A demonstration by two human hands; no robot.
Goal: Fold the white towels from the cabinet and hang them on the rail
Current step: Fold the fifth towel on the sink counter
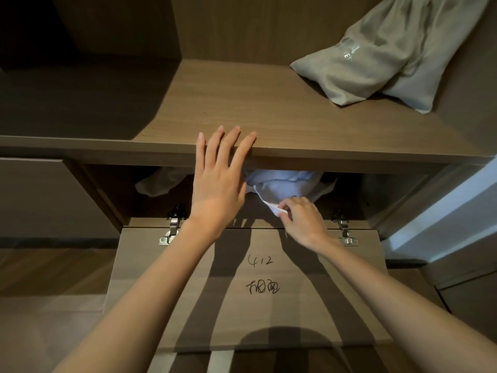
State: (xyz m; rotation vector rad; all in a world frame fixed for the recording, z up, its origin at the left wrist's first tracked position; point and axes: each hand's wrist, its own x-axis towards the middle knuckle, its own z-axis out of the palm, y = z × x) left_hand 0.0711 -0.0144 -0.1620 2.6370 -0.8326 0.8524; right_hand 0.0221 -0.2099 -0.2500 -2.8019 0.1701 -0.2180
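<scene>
A bunched white towel is seen inside the open cabinet compartment, just under the front edge of the wooden shelf, near the middle of the view. Its lower corner, at 6 o'clock of the bundle, is pinched between the thumb and curled fingers of the right hand. The left hand is held flat at 9 o'clock of the towel, fingers straight and spread, their tips laid over the shelf edge; nothing is grasped by it. The opening is low, bounded above by the shelf and below by the drop-down door, which is folded toward the viewer on metal hinges and bears handwritten marks. A grey cloth is lodged in the compartment at 9 o'clock, beyond the left hand. A grey fabric bag is laid on the shelf at 1 o'clock, well apart from both hands.
</scene>
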